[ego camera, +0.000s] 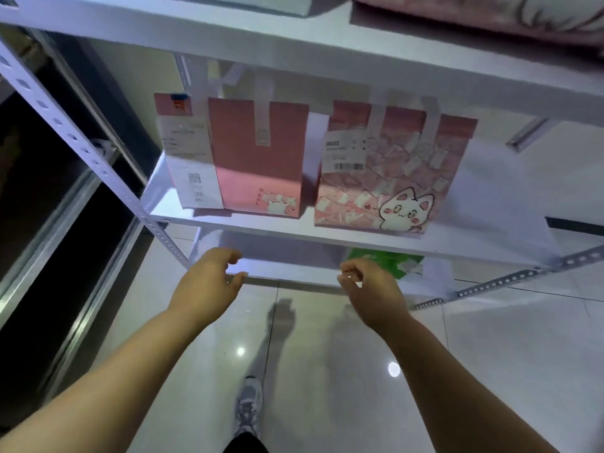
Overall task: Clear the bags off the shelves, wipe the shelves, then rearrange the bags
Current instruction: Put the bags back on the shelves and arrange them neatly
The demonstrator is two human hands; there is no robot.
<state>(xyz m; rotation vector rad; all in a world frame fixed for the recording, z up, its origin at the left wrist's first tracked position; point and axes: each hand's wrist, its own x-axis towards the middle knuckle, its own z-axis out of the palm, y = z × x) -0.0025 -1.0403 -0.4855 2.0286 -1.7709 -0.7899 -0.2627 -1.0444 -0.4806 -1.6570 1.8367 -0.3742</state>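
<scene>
The left hand (pixel 209 279) hangs out in front of the person, palm turned inward, fingers loosely curled and thumb apart from them, holding nothing. The right hand (pixel 369 287) is level with it at three o'clock, well apart, its fingers curled in a little tighter towards the thumb, and it is empty too. Neither hand touches the rack; both hover just in front of the bottom shelf (pixel 287 263).

At twelve o'clock from the left hand, a plain pink bag (pixel 258 165) stands upright on the middle shelf (pixel 277 228), with pale straps rising from its top and a small cat drawing low on its front. A white tag (pixel 188 152) with printed lines and a code hangs at its nine o'clock side. Just beside it at three o'clock, above the right hand, stands the cat bag (pixel 392 178), pink and patterned, with a big white cat face in its lower corner and a barcode label near the top.

A green packet (pixel 385 259) lies on the bottom shelf, at one o'clock from the right hand. The top shelf (pixel 294 50) carries a pink padded thing (pixel 490 14) at its far right. A perforated metal upright (pixel 65 125) runs down at ten o'clock. At six o'clock, one grey shoe (pixel 250 407) stands on the glossy tiled floor (pixel 490 354).
</scene>
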